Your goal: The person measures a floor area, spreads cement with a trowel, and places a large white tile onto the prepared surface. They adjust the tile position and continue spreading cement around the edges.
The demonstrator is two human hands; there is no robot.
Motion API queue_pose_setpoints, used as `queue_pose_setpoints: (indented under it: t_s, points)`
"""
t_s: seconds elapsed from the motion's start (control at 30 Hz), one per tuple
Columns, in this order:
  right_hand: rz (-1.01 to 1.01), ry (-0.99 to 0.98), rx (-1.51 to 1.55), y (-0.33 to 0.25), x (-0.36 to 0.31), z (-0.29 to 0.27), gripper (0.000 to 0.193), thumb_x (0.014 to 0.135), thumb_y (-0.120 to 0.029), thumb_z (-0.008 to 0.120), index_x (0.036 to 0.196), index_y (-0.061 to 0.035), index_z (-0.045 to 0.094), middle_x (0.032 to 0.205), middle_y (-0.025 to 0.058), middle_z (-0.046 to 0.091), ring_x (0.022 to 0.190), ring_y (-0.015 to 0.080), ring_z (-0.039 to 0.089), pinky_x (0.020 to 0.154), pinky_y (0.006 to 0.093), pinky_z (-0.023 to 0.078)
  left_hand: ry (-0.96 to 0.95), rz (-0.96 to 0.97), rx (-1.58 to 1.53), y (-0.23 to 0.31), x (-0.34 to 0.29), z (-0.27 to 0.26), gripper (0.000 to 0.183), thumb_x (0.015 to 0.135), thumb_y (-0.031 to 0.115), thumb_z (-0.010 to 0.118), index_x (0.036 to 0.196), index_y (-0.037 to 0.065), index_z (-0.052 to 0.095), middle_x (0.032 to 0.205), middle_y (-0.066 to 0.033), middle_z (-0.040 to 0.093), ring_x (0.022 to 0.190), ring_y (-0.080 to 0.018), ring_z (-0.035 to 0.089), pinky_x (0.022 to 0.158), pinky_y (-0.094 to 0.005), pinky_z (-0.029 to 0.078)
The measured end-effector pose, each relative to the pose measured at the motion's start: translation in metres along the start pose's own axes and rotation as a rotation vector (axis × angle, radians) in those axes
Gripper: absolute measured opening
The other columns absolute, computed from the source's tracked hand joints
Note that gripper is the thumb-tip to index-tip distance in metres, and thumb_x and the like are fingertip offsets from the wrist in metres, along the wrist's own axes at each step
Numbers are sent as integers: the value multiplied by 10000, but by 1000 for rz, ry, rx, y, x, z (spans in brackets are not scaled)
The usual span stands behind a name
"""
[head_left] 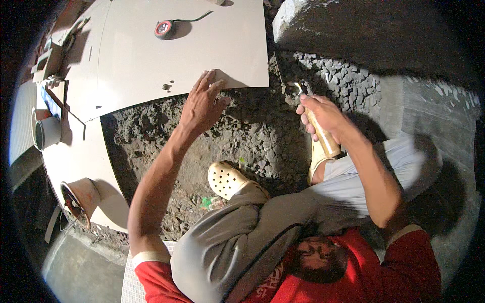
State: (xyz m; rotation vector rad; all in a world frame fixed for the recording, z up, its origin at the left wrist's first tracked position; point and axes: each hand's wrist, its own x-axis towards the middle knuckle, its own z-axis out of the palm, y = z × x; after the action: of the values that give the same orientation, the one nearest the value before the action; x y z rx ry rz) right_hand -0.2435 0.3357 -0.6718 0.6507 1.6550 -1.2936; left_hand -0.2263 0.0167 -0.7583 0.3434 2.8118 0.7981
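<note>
the left hand [204, 103] lies at the near edge of a large pale tile [151, 58], fingers reaching over the rim with their tips on the surface, the longer ones close together and the thumb spread away over the dirt. the right hand [326, 118] wraps a hand tool [331, 144] by its yellowish handle, fingers curled round and thumb laid along it toward the metal neck. the tool is just beyond the tile's right corner, above the rubble bed [262, 134]; its working end is hard to make out against the dark ground. loose gray gravel [351, 86] lies to the right.

as for writing, the red shirt [404, 262] carries pale lettering and numerals near its lower part, partly hidden by folds. the red-and-black tape measure [164, 29] on the tile has markings on its face too small to read. no label can be made out on the upper bucket [49, 134] or the lower bucket [86, 194] at left. cream clogs [226, 179] stand on the rubble bed.
</note>
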Motion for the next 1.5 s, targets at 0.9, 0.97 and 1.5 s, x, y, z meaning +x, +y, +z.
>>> queue_pose_setpoints:
  t_s: [0.9,0.97,1.5]
  points:
    - [3,-19,44,21,19,-6,368,1029,-433,525,961,-73,564,696,-9,518,474,84,480,397,265,424,298,-659,-1419,83,-15,87,474,1032,193,552,1404,-95,491,1270,-176,630,1139,-230,612,988,-343,492]
    - [46,-87,13,27,19,-3,361,1030,-425,521,961,-73,561,693,-8,512,475,86,482,396,265,421,316,-659,-1452,84,-16,89,441,1030,201,569,1384,-59,524,1259,-167,640,1123,-225,624,969,-342,508]
    - [138,-246,388,30,7,19,357,1010,-442,566,1002,-86,543,712,-16,510,488,70,452,397,249,413,144,-576,-1590,80,-9,92,543,1048,236,524,1478,-70,398,1428,-203,537,1316,-305,530,1123,-413,417]
